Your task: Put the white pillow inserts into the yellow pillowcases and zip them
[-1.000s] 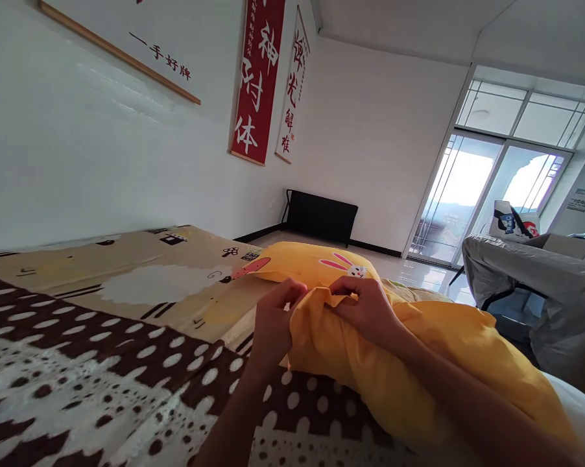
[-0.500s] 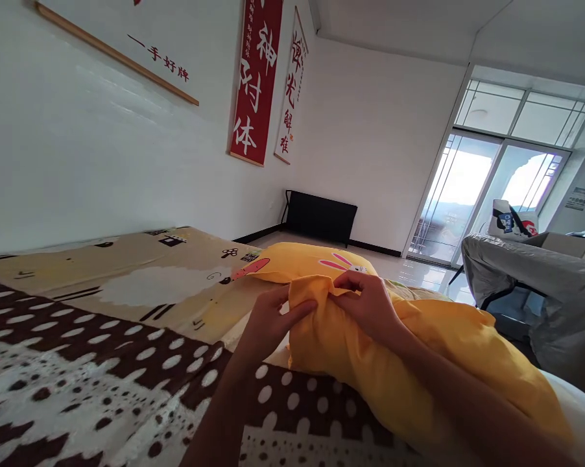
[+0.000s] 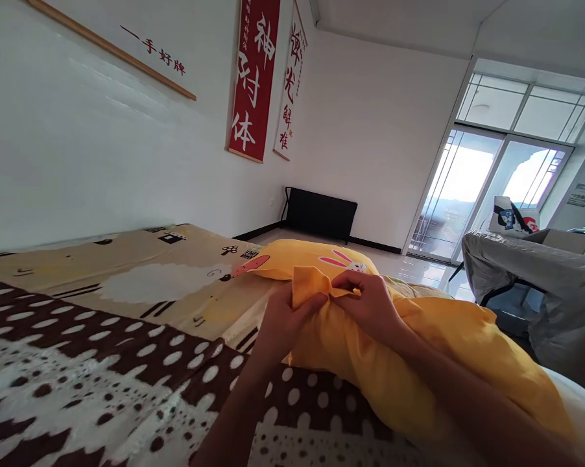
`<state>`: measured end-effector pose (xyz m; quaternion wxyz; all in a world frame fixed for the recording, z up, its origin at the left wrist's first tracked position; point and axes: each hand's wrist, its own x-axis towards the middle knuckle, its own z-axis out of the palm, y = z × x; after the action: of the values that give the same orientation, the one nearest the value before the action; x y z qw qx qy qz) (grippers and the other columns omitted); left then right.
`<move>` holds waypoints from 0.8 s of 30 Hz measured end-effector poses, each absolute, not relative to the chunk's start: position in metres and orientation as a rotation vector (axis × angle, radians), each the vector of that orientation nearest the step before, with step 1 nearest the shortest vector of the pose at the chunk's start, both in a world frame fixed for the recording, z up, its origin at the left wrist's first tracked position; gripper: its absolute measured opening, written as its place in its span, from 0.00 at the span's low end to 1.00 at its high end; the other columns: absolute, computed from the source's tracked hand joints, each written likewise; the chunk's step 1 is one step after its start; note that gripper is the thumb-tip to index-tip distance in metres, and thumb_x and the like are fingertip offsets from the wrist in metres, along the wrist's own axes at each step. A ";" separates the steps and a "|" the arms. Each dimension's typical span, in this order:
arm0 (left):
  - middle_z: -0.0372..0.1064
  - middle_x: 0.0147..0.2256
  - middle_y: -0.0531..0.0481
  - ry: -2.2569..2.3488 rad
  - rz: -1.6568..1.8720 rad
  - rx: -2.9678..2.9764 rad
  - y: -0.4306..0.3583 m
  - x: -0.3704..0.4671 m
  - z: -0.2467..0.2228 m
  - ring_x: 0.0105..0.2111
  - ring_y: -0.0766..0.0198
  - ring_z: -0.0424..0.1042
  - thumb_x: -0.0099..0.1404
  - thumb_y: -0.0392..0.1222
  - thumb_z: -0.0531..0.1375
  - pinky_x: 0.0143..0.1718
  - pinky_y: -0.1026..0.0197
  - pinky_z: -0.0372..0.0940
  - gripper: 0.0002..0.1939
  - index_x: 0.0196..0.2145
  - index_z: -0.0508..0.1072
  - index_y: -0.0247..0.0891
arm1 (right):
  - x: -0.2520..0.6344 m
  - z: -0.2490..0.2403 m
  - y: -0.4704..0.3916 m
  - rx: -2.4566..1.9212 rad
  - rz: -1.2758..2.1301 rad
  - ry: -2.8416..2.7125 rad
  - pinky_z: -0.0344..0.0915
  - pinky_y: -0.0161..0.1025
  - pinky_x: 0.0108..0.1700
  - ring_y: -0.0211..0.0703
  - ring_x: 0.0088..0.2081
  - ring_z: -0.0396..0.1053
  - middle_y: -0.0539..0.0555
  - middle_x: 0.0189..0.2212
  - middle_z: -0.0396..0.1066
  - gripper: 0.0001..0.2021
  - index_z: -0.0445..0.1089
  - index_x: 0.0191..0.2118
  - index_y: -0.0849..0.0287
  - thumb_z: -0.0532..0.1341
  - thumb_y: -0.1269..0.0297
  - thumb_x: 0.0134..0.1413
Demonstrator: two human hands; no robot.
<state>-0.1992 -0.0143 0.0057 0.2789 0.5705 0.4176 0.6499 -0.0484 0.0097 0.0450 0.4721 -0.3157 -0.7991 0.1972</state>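
Note:
A yellow pillowcase (image 3: 384, 376) stretches from the middle of the view to the lower right, where a white pillow (image 3: 582, 403) shows past its cloth. My left hand (image 3: 286, 316) pinches the left end of the cloth, its thumb lying on top and its fingers partly hidden behind. Close beside it, my right hand (image 3: 368, 298) grips the same edge between thumb and fingertips. A gathered fold stands up between the two hands. Just behind them lies a second yellow pillow (image 3: 292, 253) with a rabbit print and a pink figure.
Under the pillows is a bed with a beige printed sheet (image 3: 214, 285) and a brown-and-white dotted blanket (image 3: 102, 376). A plastic-covered table (image 3: 526, 259) stands right, with boxes on it. Farther back are a black folded panel (image 3: 322, 213) and a glass door (image 3: 477, 188).
My left hand has moved right along the cloth, closer to my right hand. The pinched corner now stands up higher. My right hand has stayed about where it was.

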 end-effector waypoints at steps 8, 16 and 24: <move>0.65 0.21 0.52 1.085 1.673 1.476 -0.012 -0.204 0.002 0.22 0.66 0.63 0.51 0.54 0.64 0.21 0.67 0.57 0.19 0.23 0.70 0.32 | -0.046 0.049 0.016 -0.801 0.544 -2.029 0.55 0.32 0.29 0.33 0.25 0.57 0.46 0.21 0.62 0.08 0.70 0.26 0.59 0.60 0.61 0.49; 0.73 0.35 0.44 0.676 1.515 1.426 -0.011 -0.222 0.002 0.34 0.59 0.71 0.58 0.54 0.61 0.35 0.61 0.66 0.22 0.41 0.73 0.33 | -0.036 0.059 0.020 -0.791 0.514 -2.149 0.46 0.33 0.24 0.32 0.23 0.45 0.45 0.19 0.46 0.20 0.51 0.18 0.59 0.57 0.55 0.54; 0.63 0.27 0.51 0.845 1.638 1.675 -0.016 -0.218 0.002 0.26 0.66 0.61 0.62 0.56 0.54 0.27 0.65 0.59 0.18 0.32 0.69 0.35 | -0.011 0.089 0.015 -0.884 0.523 -2.441 0.41 0.34 0.22 0.31 0.21 0.41 0.44 0.17 0.41 0.25 0.47 0.16 0.58 0.59 0.51 0.51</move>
<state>-0.2179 -0.0164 0.0017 0.3197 0.6373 0.3216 0.6230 -0.0105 0.0147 0.0887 0.2444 -0.3237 -0.8938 0.1914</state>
